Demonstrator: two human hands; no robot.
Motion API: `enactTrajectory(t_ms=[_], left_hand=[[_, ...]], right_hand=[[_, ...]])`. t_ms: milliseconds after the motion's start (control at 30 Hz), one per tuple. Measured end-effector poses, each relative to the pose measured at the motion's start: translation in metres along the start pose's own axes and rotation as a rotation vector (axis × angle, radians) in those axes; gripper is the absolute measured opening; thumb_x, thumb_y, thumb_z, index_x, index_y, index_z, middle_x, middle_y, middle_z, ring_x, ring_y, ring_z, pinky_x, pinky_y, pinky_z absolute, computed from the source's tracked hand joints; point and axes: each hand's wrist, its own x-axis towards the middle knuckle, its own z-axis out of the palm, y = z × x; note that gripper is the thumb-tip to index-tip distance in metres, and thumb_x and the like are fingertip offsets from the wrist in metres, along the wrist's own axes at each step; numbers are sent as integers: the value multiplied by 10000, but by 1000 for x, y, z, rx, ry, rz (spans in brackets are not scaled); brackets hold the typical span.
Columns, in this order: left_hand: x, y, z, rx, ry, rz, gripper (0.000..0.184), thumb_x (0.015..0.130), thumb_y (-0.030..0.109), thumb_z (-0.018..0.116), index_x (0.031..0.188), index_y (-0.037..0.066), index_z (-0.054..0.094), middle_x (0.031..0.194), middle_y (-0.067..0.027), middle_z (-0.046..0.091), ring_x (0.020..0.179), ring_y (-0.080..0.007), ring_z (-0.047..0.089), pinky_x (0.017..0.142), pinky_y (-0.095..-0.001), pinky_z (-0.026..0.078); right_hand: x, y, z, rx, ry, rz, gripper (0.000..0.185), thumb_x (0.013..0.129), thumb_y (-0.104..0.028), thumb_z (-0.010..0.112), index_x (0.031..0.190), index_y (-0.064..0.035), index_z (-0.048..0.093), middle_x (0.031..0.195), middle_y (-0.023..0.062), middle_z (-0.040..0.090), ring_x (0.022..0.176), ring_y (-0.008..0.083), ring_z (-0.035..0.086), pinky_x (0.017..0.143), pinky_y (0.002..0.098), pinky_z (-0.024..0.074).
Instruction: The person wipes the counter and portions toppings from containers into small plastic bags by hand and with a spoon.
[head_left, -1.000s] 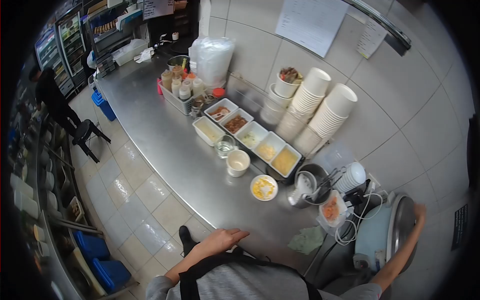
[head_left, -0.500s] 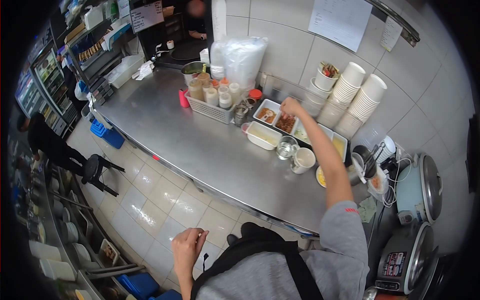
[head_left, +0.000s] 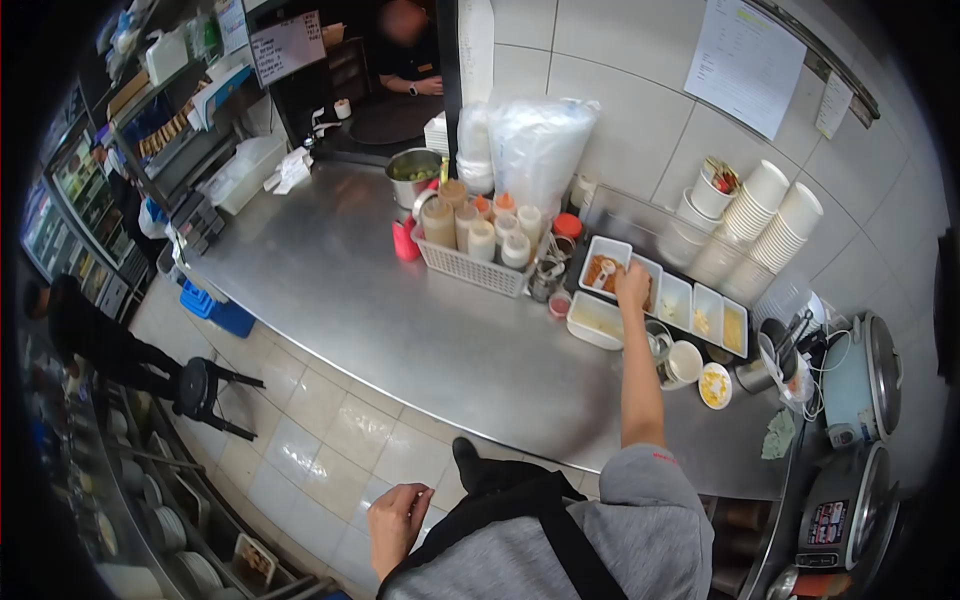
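Head cam, worn by me, looking forward and down.
Wide fisheye, edges dark and bent; bench (head_left: 330, 250) slants across mid-frame, tiled wall (head_left: 610, 60) beyond it up top, floor (head_left: 320, 440) lower left, my grey shirt (head_left: 650, 530) at bottom edge. My left grip (head_left: 398, 518) low, nearer; right grip (head_left: 632, 287) farther out, over the bench.

A food tray (head_left: 655, 276) is reached by the right hand (head_left: 632, 286). Bottles (head_left: 481, 241) are held in a basket (head_left: 470, 268), left.

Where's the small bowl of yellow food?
In the head view, the bowl sits right of centre on the steel counter, between the white cup and the metal container.
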Motion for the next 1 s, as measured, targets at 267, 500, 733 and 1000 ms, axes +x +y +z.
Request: enactTrajectory(t_ms=[267, 500, 733, 1000], left_hand=[[147, -25, -20, -339, -253, 243, 328, 867, 232, 576, 1139, 50, 592, 1194, -155, 565, 1109, -303, 537, 917, -350, 427], [249, -49, 95, -1234, -388, -40, 794, 907, 623, 106, 1447, 51, -3, 1522, -102, -25, 1399, -218, -52, 1110, -381, -35], [277, -73, 119, -1181, -544, -86, 769, 920, 589, 68, 1440, 27, 2, 1519, -85, -23, 1393, -217, -35, 1115, -331, -36], [295, -140, 103, -1136, -521, 39, 752, 925, 582, 87, 1432, 49, -73, 1511, -112, -94, 1392, -221, -77, 1112, -353, -60]], right_hand=[[-4, -48, -92, 366, -103, 40, 228, 748, -85, 608, 952, 17, 614, 837, 163, 657, 806, 249, 646, 725, 343, 491], [-136, -147, -82, 434, -361, 0, 445, 780, -46, 578, 1214, 33, 520, 1123, 193, 611, 1028, 260, 603, 836, 345, 481], [-199, -215, -35, 515, -393, 210, 425, 779, -51, 545, 1197, 29, 532, 990, 209, 651, 770, 180, 654, 661, 277, 508], [-230, -259, -2, 475, -448, 329, 415, 798, -2, 490, 1211, 29, 513, 952, 176, 668, 787, 166, 657, 624, 268, 509]])
